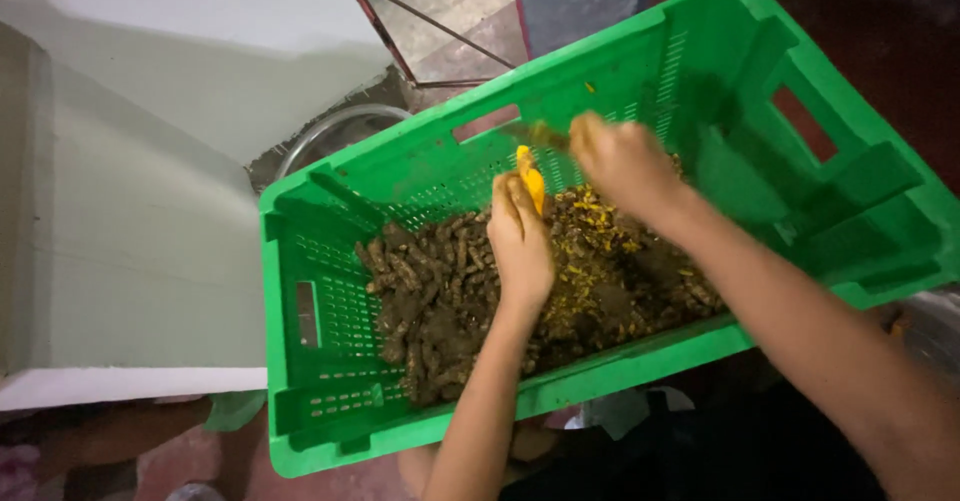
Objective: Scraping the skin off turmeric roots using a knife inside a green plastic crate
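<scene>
A large green plastic crate sits tilted before me, holding a heap of muddy brown roots with bright yellow peelings scattered on top. My left hand grips a peeled, bright yellow root piece above the heap. My right hand is closed on a small blade or scraper, its tip close to the yellow piece. Both forearms reach in from the lower right.
A pale wall and a white ledge stand to the left. The rim of a metal bowl shows behind the crate's far edge. A metal frame crosses the floor at the top. Dark reddish floor lies to the right.
</scene>
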